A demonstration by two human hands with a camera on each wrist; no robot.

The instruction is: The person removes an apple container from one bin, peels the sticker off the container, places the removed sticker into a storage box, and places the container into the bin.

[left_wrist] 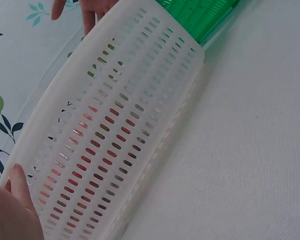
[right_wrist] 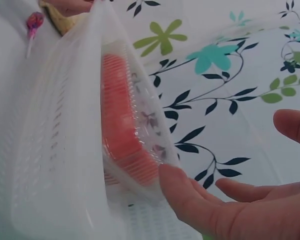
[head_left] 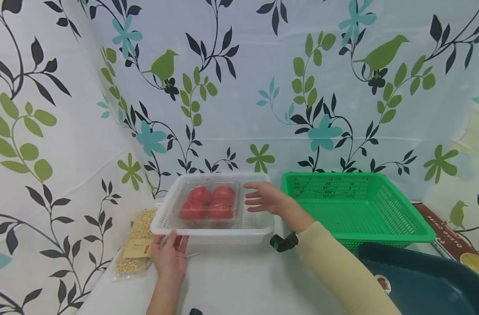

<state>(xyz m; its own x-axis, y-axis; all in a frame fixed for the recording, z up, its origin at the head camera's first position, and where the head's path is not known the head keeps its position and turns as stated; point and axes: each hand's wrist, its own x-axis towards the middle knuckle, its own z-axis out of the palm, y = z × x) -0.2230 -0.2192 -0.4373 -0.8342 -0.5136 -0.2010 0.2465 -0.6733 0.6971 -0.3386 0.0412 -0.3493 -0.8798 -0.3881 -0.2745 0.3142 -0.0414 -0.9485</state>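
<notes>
A white plastic basket point(head_left: 255, 227) with slotted walls holds a clear plastic pack of red tomatoes point(head_left: 208, 203) in its left part. At the basket's front left corner my left hand point(head_left: 170, 258) grips the rim; a finger lies along the slotted wall in the left wrist view. Over the basket's right side is my right hand point(head_left: 265, 199), fingers spread and holding nothing. Its fingertips are close to the tomato pack, which shows beyond the rim in the right wrist view. A lollipop point(right_wrist: 35, 21) lies on the table near my left hand.
A green basket point(head_left: 397, 238) stands right of the white one. In front of it is a dark blue tray point(head_left: 420, 280), with a brown package point(head_left: 440, 227) behind. A clear bag of pale grains point(head_left: 135, 245) lies at the left. Patterned cloth point(head_left: 239, 109) hangs behind the table.
</notes>
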